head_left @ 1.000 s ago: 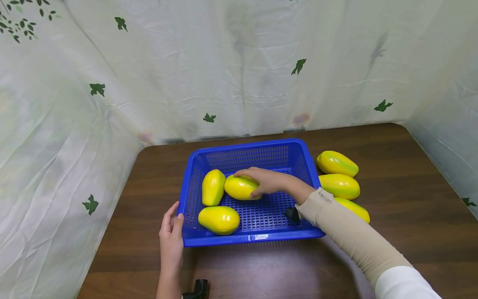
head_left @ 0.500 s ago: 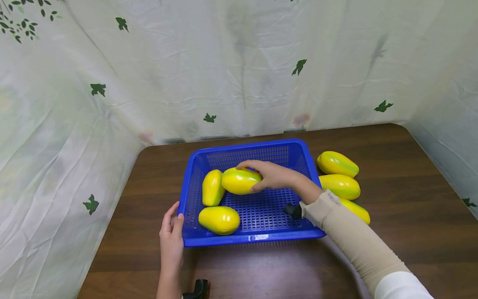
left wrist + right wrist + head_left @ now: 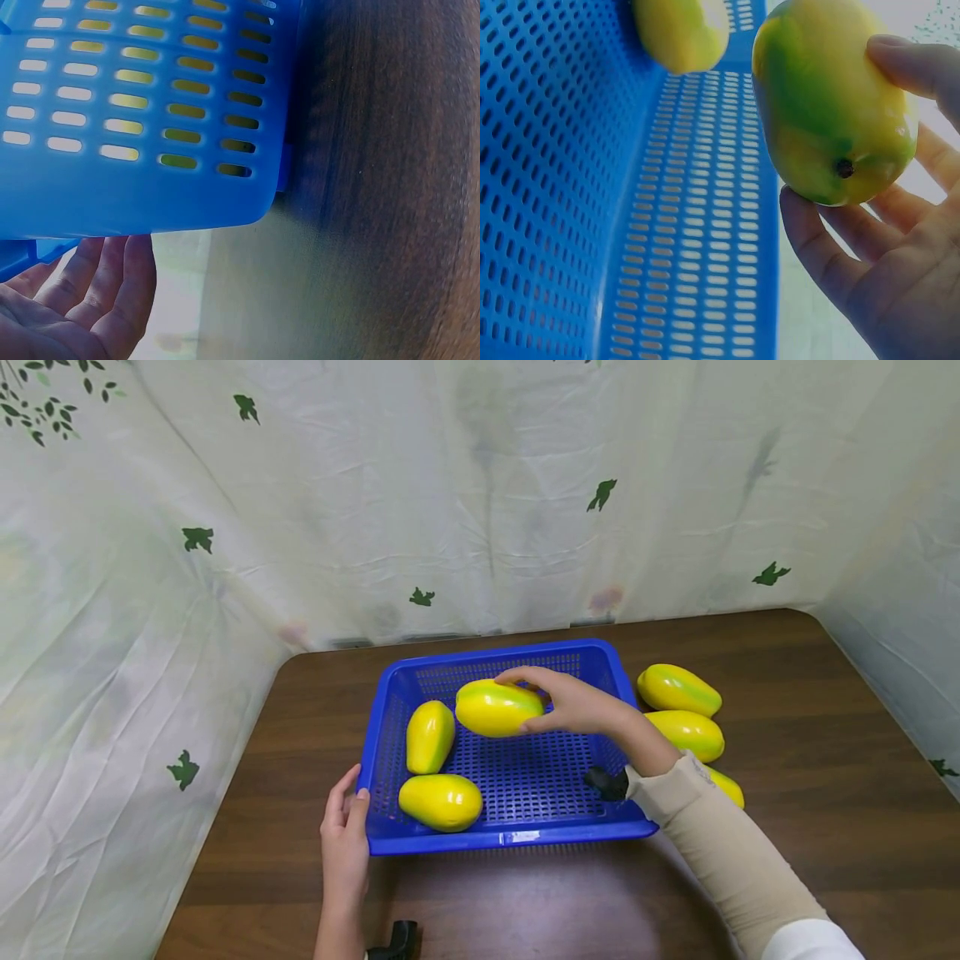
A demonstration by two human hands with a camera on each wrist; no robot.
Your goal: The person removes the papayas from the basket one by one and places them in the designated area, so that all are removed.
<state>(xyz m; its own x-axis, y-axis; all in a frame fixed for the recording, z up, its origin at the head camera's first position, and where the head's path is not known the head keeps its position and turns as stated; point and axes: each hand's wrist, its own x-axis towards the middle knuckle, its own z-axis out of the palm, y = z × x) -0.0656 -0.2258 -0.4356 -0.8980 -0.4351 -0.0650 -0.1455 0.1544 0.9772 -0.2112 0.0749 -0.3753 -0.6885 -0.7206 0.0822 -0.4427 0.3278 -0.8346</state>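
My right hand (image 3: 566, 703) grips a yellow-green papaya (image 3: 498, 707) by its end and holds it in the air above the blue basket (image 3: 517, 839). In the right wrist view the held papaya (image 3: 831, 105) sits between my thumb and fingers (image 3: 904, 61), over the basket's perforated floor (image 3: 697, 247). Two more papayas lie in the basket: one upright at the left (image 3: 429, 737), one at the front left (image 3: 440, 802). My left hand (image 3: 345, 827) rests with straight fingers against the basket's front-left corner (image 3: 150, 195).
Three papayas lie on the brown table (image 3: 787, 760) right of the basket: the far one (image 3: 678, 689), the middle one (image 3: 686, 734) and the near one (image 3: 727, 787), partly behind my sleeve. A white leaf-print curtain (image 3: 480, 502) closes in the back and sides.
My right hand has lifted the papaya off the basket floor and carried it up and to the right. The left hand and the basket have stayed put.
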